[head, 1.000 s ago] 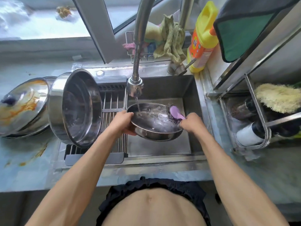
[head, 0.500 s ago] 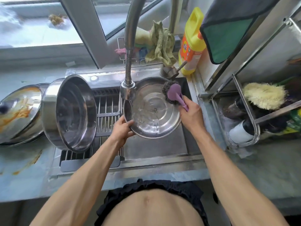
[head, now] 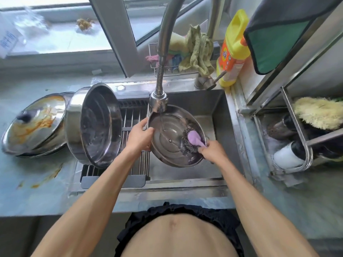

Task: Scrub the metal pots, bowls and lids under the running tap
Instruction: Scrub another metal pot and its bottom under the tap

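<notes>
The worktop (head: 37, 182) carries a greasy lid (head: 35, 123) at 9 o'clock. Beside it a pot (head: 98, 125) lies on its side on the rack (head: 133, 115) over the sink (head: 219, 108). At centre, under the running tap (head: 158, 102), a tilted bowl (head: 167, 143) is held by the left hand (head: 139, 136), grip clenched on its rim. The right hand (head: 211, 151), grip grasping a purple brush (head: 194, 137), presses it inside at 3 o'clock.

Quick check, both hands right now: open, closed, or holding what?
Left hand: closed, gripping the rim of the metal lid under the tap.
Right hand: closed on the purple-handled wire scrubber, pressed inside the lid.
</notes>
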{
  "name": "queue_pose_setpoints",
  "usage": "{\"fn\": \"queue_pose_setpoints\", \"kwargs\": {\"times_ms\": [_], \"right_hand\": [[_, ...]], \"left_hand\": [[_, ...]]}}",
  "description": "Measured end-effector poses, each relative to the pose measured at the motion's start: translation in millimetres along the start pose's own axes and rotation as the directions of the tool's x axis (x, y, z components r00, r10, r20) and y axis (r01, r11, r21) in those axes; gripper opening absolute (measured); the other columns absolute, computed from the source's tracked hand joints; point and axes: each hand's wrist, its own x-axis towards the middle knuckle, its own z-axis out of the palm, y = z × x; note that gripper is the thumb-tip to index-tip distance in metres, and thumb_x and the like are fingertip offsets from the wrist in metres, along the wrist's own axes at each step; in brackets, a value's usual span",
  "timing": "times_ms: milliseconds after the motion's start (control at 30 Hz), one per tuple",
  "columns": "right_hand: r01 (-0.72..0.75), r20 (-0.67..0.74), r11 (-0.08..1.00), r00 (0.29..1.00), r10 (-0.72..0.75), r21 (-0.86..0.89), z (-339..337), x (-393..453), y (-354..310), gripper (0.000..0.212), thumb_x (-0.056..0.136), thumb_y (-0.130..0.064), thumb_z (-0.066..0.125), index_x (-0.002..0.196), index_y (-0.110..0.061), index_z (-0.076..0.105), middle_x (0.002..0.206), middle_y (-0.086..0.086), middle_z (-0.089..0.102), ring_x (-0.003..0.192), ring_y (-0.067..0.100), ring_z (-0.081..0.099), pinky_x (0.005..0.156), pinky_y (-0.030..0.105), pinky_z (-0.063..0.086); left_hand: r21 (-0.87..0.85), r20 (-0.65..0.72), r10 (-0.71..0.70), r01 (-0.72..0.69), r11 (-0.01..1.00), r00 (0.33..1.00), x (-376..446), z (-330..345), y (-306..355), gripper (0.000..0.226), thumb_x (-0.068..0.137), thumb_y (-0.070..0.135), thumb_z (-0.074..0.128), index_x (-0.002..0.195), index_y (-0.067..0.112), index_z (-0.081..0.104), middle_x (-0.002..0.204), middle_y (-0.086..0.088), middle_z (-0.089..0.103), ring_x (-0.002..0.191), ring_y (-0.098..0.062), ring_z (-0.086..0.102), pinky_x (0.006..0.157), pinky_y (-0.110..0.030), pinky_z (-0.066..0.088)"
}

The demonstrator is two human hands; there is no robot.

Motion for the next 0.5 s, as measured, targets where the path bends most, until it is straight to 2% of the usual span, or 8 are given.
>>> {"fn": "queue_pose_setpoints", "kwargs": {"times_ms": [100,200,300,367,400,467,500], "right_hand": [[-0.016,-0.042,0.990,0.999,0.010,-0.141,-11.9,-5.3,-0.3,0.022,0.089,-0.028,0.064,0.098,-0.009,0.069,0.101,0.015,0.069,0.083,0.029,0.062,0.064,0.029,0.045],[0.021,-0.148,0.967,0.987,-0.060,-0.255,-23.6,-14.7,-8.3,0.017,0.093,-0.023,0.057,0.102,-0.018,0.070,0.105,0.015,0.067,0.090,0.035,0.062,0.075,0.037,0.051],[0.155,-0.184,0.975,0.966,-0.184,-0.162,-34.1,-22.7,-25.4,0.027,0.098,-0.026,0.052,0.119,-0.027,0.070,0.111,0.013,0.068,0.097,0.035,0.062,0.081,0.040,0.053],[0.308,-0.146,0.950,0.939,-0.312,-0.048,-36.4,-23.8,-41.9,0.028,0.099,-0.030,0.054,0.122,-0.028,0.070,0.110,0.010,0.073,0.098,0.027,0.064,0.082,0.032,0.051],[0.372,-0.128,0.928,0.920,-0.372,-0.018,-34.0,-24.4,-50.3,0.028,0.099,-0.030,0.056,0.123,-0.029,0.070,0.109,0.007,0.074,0.096,0.023,0.065,0.082,0.030,0.050],[0.466,-0.119,0.884,0.876,-0.467,-0.039,-26.7,-25.7,-67.9,0.030,0.096,-0.030,0.056,0.124,-0.034,0.068,0.110,0.003,0.074,0.101,0.025,0.067,0.085,0.035,0.053],[0.506,-0.112,0.860,0.853,-0.511,-0.067,-21.5,-25.4,-76.3,0.031,0.096,-0.029,0.056,0.125,-0.036,0.067,0.112,0.003,0.074,0.104,0.028,0.067,0.086,0.039,0.054]], "left_hand": [[0.049,-0.036,-0.013,0.015,0.999,0.999,4.4,13.9,-10.9,0.043,0.087,0.007,0.045,0.111,0.034,0.069,0.085,-0.009,0.075,0.065,-0.025,0.070,0.057,-0.057,0.062],[0.150,-0.072,0.001,0.010,0.989,0.997,7.7,25.9,-18.9,0.039,0.085,0.012,0.045,0.109,0.030,0.070,0.093,-0.011,0.073,0.073,-0.029,0.072,0.051,-0.046,0.062],[0.265,-0.062,0.040,-0.022,0.964,0.997,8.8,33.5,-17.2,0.047,0.083,0.018,0.046,0.123,0.034,0.068,0.105,0.001,0.071,0.083,-0.030,0.072,0.069,-0.049,0.064],[0.298,-0.059,0.052,-0.032,0.954,0.997,12.1,36.0,-18.5,0.055,0.083,0.021,0.047,0.134,0.034,0.064,0.108,0.006,0.069,0.086,-0.030,0.072,0.076,-0.048,0.063],[0.301,-0.064,0.056,-0.034,0.953,0.996,11.8,36.2,-19.6,0.059,0.082,0.023,0.047,0.138,0.035,0.061,0.103,0.002,0.073,0.085,-0.028,0.072,0.078,-0.047,0.062],[0.294,-0.077,0.077,-0.051,0.955,0.994,10.8,37.4,-19.8,0.060,0.084,0.023,0.049,0.142,0.032,0.059,0.090,-0.008,0.075,0.082,-0.026,0.070,0.084,-0.042,0.060],[0.313,-0.087,0.102,-0.070,0.947,0.991,10.6,38.0,-19.6,0.056,0.087,0.020,0.052,0.141,0.027,0.060,0.093,-0.012,0.075,0.087,-0.028,0.069,0.087,-0.039,0.058]]}}
